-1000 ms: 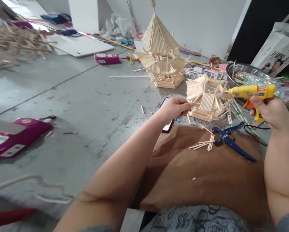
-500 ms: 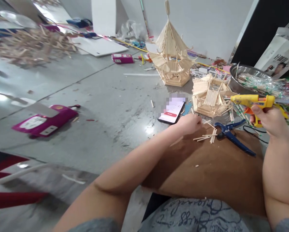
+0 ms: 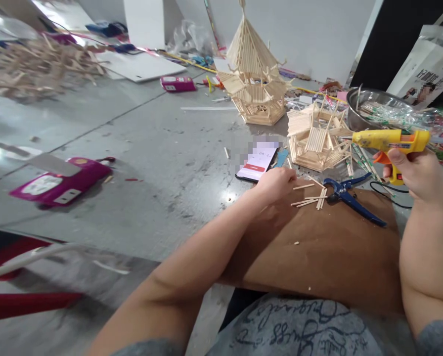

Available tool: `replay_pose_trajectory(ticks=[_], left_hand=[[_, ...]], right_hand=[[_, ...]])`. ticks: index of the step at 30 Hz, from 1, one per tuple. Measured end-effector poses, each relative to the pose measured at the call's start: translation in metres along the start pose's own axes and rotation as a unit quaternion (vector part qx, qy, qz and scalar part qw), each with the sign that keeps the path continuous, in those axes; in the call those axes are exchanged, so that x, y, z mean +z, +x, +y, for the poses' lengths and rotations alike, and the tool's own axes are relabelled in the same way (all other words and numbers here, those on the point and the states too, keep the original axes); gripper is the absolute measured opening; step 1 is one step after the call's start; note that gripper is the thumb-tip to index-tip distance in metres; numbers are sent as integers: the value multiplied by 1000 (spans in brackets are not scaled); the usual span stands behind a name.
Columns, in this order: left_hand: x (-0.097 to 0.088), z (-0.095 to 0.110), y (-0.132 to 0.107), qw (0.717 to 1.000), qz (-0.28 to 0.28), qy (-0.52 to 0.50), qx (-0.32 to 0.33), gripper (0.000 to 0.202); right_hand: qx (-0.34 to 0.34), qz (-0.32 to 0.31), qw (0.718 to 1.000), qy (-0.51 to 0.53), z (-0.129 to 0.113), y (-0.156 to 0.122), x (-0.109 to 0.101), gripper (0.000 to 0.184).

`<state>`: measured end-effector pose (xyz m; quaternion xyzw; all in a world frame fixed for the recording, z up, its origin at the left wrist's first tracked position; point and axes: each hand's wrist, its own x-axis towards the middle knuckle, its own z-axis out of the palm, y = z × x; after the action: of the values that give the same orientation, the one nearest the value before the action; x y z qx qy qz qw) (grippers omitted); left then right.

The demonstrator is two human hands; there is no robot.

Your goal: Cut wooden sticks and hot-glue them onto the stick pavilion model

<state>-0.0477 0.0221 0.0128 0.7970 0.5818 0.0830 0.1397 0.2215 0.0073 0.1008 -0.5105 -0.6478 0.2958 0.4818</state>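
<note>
In my right hand (image 3: 418, 170) is a yellow hot glue gun (image 3: 392, 141), its nozzle pointing left beside a half-built stick pavilion (image 3: 318, 141). My left hand (image 3: 277, 184) is closed with curled fingers near the lower right of a lit phone (image 3: 257, 160); whatever it pinches is hidden. Short wooden sticks (image 3: 321, 199) lie loose just right of it, on a brown board (image 3: 318, 257). Among their ends rests a blue-handled cutter (image 3: 349, 198). A taller stick pavilion (image 3: 256, 74) with a pointed roof stands behind the phone.
A metal bowl (image 3: 358, 111) with wrapped sticks stands at the right, by a white bag (image 3: 421, 64). Purple power strips (image 3: 62, 183) lie on the left of the grey tabletop (image 3: 162, 163). A heap of wood strips (image 3: 39, 69) is at the far left.
My left hand has drawn slightly left, away from the loose sticks. The glue gun has shifted a little away from the half-built pavilion. The whole view has also moved a bit.
</note>
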Motion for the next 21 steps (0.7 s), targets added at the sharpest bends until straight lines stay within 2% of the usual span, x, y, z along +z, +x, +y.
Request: replay_pose_trajectory(ticks=[7,10,11,13,15,17,18,21], left_hand=[[7,13,-7,996,-29,-8,82,25],[-2,18,-9,997,-42,-12,69,24],[-8,15,-9,998,-39,-10,42,24],[-24,2,-7,994,24,3,-105,30],[-40,-22,-4,967,115,4,-228,38],[-52,-52,-2,932,188,8,-309,39],[-55,-67,-1,922,192,5,-337,39],[-52,-101,3,907,148,13,-393,44]], right_hand=[[-20,-7,1000,-9,-3,-4,-2,21],[-24,-11,1000,-10,-5,-5,-3,22],[-24,-11,1000,-8,-5,-5,-3,22],[-18,-11,1000,1,-5,-5,-2,23],[-11,-13,1000,7,-4,-5,-2,22],[-5,-19,1000,2,-2,-5,0,22],[-4,-23,1000,-2,-1,-5,0,22],[-5,-33,999,-22,2,-4,2,23]])
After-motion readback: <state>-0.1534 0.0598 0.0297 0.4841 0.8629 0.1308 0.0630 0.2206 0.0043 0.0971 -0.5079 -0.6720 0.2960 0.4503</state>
